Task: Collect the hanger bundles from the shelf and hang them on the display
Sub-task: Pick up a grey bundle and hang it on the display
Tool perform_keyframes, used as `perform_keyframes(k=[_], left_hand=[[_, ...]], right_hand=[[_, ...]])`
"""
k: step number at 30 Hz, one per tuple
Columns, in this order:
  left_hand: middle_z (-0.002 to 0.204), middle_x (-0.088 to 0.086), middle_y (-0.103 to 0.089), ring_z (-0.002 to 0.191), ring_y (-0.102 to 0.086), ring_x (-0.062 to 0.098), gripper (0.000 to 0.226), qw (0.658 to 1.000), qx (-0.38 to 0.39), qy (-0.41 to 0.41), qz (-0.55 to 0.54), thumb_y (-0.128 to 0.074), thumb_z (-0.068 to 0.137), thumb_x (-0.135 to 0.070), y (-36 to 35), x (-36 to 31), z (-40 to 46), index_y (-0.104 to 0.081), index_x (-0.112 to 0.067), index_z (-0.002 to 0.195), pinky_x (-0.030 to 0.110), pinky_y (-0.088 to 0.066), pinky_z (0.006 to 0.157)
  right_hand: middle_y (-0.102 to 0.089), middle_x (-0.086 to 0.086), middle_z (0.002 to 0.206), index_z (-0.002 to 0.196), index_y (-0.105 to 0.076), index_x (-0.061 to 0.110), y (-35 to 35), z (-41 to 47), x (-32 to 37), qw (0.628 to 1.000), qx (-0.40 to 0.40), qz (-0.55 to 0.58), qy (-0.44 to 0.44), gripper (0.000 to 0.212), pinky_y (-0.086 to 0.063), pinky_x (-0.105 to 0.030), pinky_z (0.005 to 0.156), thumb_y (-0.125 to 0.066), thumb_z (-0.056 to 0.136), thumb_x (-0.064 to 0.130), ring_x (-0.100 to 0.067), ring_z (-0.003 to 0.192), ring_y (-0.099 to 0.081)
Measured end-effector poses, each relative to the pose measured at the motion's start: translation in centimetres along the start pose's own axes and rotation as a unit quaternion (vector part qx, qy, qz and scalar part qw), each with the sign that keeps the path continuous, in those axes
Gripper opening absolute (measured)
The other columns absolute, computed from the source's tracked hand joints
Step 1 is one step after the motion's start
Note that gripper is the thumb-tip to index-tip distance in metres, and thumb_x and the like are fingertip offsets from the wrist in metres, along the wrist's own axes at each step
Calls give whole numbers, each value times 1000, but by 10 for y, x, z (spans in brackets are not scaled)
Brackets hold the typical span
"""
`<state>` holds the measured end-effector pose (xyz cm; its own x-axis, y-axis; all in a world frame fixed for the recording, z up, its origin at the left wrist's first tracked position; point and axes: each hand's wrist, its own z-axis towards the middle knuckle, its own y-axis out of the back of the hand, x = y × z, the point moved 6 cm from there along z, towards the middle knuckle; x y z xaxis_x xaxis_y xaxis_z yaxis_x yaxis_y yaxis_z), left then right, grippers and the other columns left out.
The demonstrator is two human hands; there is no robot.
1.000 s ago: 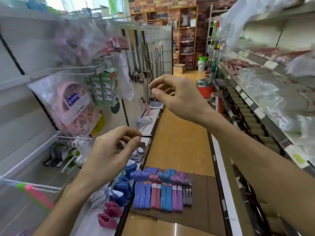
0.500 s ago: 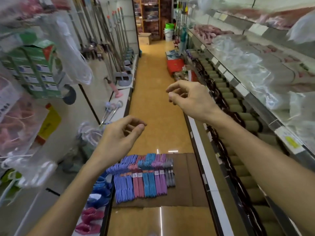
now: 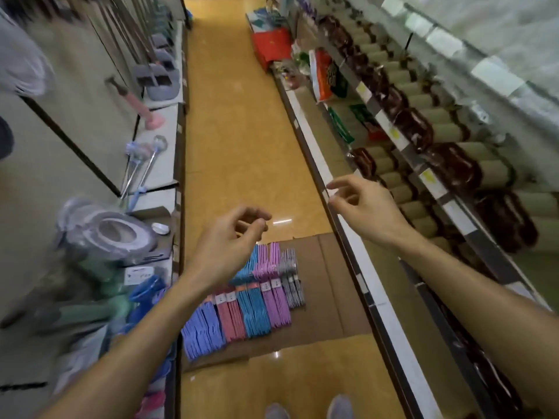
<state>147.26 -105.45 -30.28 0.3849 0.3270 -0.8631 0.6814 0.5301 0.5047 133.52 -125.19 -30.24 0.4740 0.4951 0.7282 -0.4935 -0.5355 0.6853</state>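
Several hanger bundles [image 3: 254, 300] in purple, red, blue, pink and grey lie side by side on a flat sheet of cardboard [image 3: 329, 285] on the aisle floor. My left hand [image 3: 227, 246] hovers above the left end of the row, fingers loosely curled, holding nothing. Off to the right, over the edge of the low shelf, my right hand [image 3: 363, 204] also hangs in the air with loosely curled fingers and nothing in it. Neither hand touches the bundles.
The left shelf base [image 3: 160, 164] carries wrapped tape rolls [image 3: 106, 234], blue and pink items and long-handled tools. The right shelving [image 3: 423, 176] is packed with dark and beige rolls. A red box [image 3: 270, 46] stands farther up the orange-floored aisle. My shoes [image 3: 305, 409] show at the bottom.
The view has tilted down from the hanging display to the floor. Both hands have dropped lower, the left one now over the bundles; both still hold nothing.
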Motion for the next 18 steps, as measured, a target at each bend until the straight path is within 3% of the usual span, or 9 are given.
perform_keyframes(k=[6,9,13,18], left_hand=[[95,-11,-69,83,-67,0,14,999,29,42,6,-55,99,-24,-78,131,51,-64,-31,106,32,-60,78],[97,-10,-69,82,-66,0,15,998,39,51,12,-54,100,-23,-121,196,68,-64,-28,110,33,-59,77],[99,-8,-67,83,-68,3,15,997,47,54,28,-55,100,-24,-179,283,86,-63,-30,111,38,-59,76],[98,-11,-66,87,-69,9,14,993,64,54,80,-56,100,-25,-242,390,108,-62,-30,112,30,-59,70]], right_hand=[[-65,4,107,129,-58,23,-90,37,-128,999,8,-13,-50,30,-53,-28,88,-55,100,26,-11,102,-63],[-64,3,110,129,-59,21,-139,48,-187,997,13,-23,-68,29,-49,-22,81,-55,100,24,-12,101,-62],[-65,3,102,127,-57,20,-209,61,-259,994,37,-1,-102,27,-58,-31,76,-54,100,20,-16,91,-67],[-65,-3,110,129,-57,16,-306,73,-354,990,75,-6,-123,29,-42,-15,67,-54,100,18,-15,99,-61]])
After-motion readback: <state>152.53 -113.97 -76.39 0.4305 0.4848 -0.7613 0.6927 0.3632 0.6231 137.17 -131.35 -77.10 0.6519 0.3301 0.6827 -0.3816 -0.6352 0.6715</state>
